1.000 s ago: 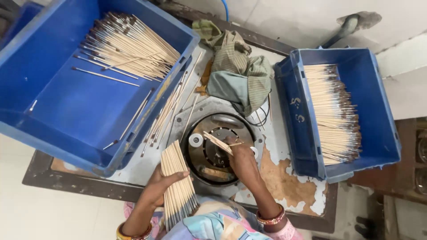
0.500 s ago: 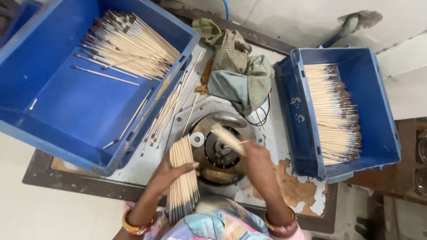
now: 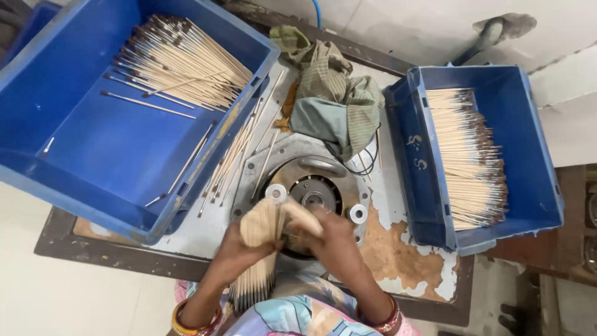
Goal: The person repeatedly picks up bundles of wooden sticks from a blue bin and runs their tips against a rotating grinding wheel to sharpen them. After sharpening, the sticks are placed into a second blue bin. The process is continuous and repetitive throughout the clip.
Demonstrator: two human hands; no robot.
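Note:
My left hand (image 3: 239,249) grips a thick bundle of thin wooden sticks (image 3: 258,255), held upright over the near edge of the table. My right hand (image 3: 329,239) holds a smaller bunch of sticks (image 3: 301,214) pressed against the top of that bundle. Both hands meet just in front of a round metal machine disc (image 3: 314,186) set in the worn table top (image 3: 398,249). Two small white rollers (image 3: 276,193) sit on the disc's rim.
A large blue crate (image 3: 93,155) at left holds a pile of brown-tipped sticks (image 3: 180,62). A smaller blue crate (image 3: 429,174) at right holds stacked sticks (image 3: 469,155). Loose sticks (image 3: 236,155) lie between crate and machine. A crumpled green cloth (image 3: 336,99) lies behind the disc.
My right hand has brought its small bunch of sticks from above the disc down and left to the big bundle. The left hand has lifted the bundle toward the disc.

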